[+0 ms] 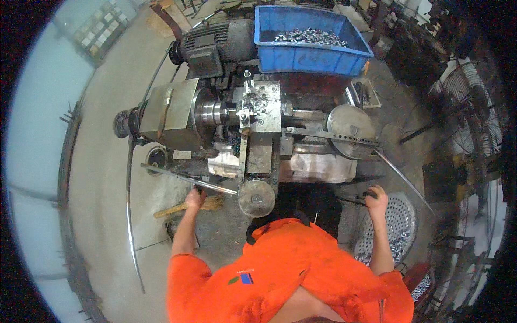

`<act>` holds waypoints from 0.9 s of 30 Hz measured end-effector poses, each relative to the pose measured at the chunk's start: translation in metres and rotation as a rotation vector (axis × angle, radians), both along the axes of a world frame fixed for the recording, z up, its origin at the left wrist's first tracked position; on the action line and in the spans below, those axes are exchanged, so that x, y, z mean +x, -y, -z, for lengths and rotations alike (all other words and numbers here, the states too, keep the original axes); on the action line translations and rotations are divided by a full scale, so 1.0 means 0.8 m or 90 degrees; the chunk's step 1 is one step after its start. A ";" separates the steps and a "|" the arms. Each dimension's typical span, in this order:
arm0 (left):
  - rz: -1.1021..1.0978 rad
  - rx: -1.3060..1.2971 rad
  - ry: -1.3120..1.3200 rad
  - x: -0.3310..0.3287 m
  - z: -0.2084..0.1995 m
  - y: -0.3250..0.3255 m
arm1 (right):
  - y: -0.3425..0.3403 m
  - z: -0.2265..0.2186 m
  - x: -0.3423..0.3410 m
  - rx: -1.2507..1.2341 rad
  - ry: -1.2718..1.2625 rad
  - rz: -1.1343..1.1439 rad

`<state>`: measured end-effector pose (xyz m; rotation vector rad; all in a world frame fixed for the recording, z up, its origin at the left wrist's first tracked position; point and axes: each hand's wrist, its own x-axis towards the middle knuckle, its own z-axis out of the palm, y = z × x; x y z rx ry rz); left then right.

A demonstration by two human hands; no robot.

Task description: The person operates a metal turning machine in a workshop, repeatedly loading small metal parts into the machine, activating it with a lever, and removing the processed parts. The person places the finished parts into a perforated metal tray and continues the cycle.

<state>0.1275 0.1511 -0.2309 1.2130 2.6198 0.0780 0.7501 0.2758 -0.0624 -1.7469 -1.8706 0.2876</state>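
I stand at a small metal lathe (253, 116) and look down on it. My left hand (195, 198) is closed around the end of a long steel lever bar (188, 178) that runs along the machine's front left. My right hand (376, 198) grips a dark lever handle (369, 195) at the machine's front right. A round handwheel (256, 198) sits between my arms, just ahead of my orange shirt. The chuck (211, 112) and the tool slide (258, 105) lie further ahead.
A blue bin (312, 54) with small metal parts stands behind the lathe, beside a grey motor (215, 46). A perforated round basket (396, 223) holding parts sits by my right arm. A wooden-handled brush (186, 207) lies on the floor at left. A fan (474, 107) stands at right.
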 end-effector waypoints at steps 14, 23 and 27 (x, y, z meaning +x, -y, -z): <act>0.023 0.008 0.333 -0.025 -0.131 0.040 | -0.137 -0.156 -0.207 0.055 -0.103 -0.338; -0.175 0.366 -0.028 -0.103 -0.356 0.160 | -0.174 -0.175 -0.486 -0.025 0.131 -0.594; -0.377 0.217 0.080 -0.135 -0.299 0.242 | -0.159 -0.176 -0.519 -0.074 0.163 -0.578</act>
